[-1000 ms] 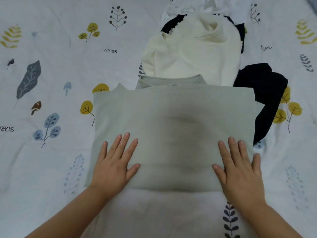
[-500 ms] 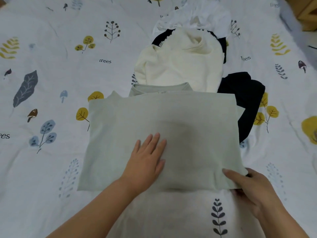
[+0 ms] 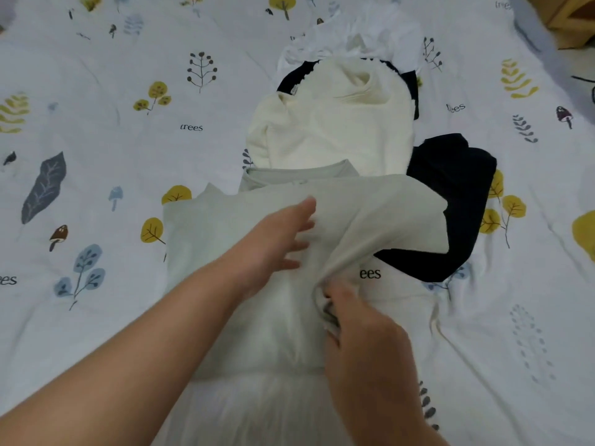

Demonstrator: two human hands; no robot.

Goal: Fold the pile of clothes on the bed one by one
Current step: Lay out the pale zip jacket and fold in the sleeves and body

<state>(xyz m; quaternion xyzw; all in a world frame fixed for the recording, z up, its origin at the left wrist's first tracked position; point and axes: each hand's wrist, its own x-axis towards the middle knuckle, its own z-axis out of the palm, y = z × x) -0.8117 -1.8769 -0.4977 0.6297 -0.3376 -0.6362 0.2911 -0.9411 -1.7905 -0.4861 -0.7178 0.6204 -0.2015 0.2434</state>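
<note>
Clothes sit in the middle of the white leaf-and-tree printed bed sheet (image 3: 96,333), and by my read the job is early: my left hand (image 3: 273,239) lies flat with straight fingers on the pale grey-green soft-knit top (image 3: 206,239) while my right hand (image 3: 357,320) pinches its right edge and lifts it leftward, a cross fold only half made. Beyond it the cream knit sweater (image 3: 328,130), the crumpled white garment (image 3: 370,33) and the black garment (image 3: 450,194) look unfolded. On the sheet I read "trees" left of the pile, repeated partly elsewhere.
</note>
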